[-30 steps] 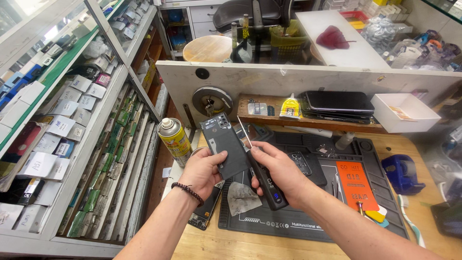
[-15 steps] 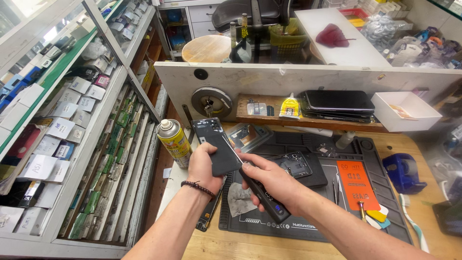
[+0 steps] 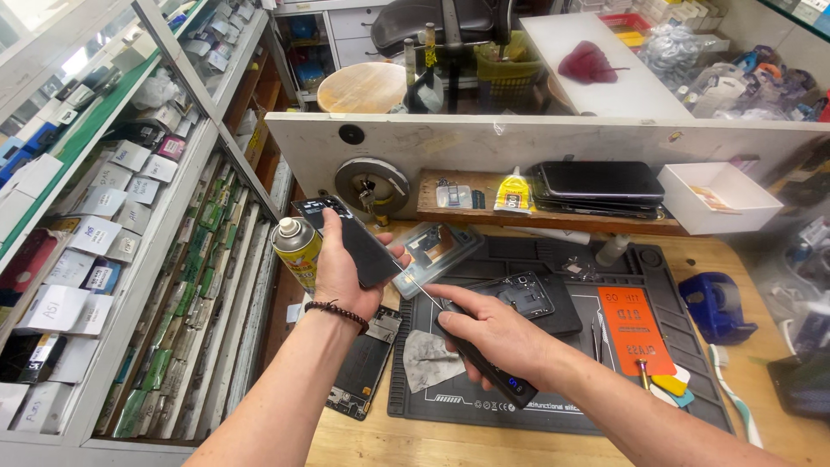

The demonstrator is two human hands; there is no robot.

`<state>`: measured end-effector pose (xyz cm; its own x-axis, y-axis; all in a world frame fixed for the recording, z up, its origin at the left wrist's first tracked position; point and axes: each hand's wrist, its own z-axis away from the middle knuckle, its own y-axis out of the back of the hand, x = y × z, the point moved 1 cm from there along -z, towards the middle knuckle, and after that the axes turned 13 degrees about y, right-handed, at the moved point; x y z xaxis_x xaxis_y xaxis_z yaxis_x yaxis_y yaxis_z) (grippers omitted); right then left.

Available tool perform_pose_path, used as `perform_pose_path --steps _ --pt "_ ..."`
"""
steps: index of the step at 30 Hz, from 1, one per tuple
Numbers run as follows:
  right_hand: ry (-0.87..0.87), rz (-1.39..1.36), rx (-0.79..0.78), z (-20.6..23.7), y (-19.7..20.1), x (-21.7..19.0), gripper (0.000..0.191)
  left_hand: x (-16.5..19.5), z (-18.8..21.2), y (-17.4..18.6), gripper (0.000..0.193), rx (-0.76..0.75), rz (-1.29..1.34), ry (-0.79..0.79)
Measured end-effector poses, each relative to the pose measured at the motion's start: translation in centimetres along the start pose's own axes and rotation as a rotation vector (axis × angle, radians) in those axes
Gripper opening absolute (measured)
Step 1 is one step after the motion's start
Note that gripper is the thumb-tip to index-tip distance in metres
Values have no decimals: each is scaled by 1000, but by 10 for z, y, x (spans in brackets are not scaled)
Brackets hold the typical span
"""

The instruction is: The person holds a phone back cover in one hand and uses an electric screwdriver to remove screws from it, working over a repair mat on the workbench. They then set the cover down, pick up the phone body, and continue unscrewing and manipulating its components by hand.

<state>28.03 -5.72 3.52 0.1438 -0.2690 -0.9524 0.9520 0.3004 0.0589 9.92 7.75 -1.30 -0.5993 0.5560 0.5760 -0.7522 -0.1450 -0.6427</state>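
Observation:
My left hand point(image 3: 342, 268), with a dark bead bracelet on the wrist, grips a black phone screen panel point(image 3: 353, 239) and holds it tilted above the bench's left part. My right hand point(image 3: 494, 333) is closed on a black pen-shaped powered tool point(image 3: 484, 363) whose thin metal tip point(image 3: 418, 289) reaches the panel's lower right edge. Below the hands lies a dark silicone work mat point(image 3: 571, 406). An opened phone body point(image 3: 526, 296) rests on it right beside my right hand.
A yellow spray can point(image 3: 297, 251) stands left of my left hand. Another phone panel point(image 3: 363, 363) and a grey cloth point(image 3: 429, 356) lie below. An orange card point(image 3: 629, 329), blue tape dispenser point(image 3: 714, 304), stacked phones point(image 3: 598, 187), white box point(image 3: 718, 197) and glass cabinet point(image 3: 112, 225) surround.
My left hand has swung the panel leftward and tilted it flatter. My right hand slid down and right, so the tool's tip now meets the panel's lower right edge.

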Motion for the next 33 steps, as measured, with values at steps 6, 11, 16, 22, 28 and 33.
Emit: perform_pose_path --steps 6,11,16,22,28,33 --pt "22 4 -6 -1 0 0 60 3 2 -2 87 21 -49 -21" --pt "51 60 15 -4 1 -1 60 11 5 -3 90 17 -131 -54" --pt "72 140 7 -6 -2 -1 60 15 8 -3 92 63 -171 -36" --pt "94 216 3 -5 -1 -1 60 20 13 -4 89 75 -229 8" --pt "92 189 19 -4 0 2 61 21 16 -6 85 97 -270 12" --pt "110 182 16 -5 1 5 60 17 17 -7 85 79 -251 62"
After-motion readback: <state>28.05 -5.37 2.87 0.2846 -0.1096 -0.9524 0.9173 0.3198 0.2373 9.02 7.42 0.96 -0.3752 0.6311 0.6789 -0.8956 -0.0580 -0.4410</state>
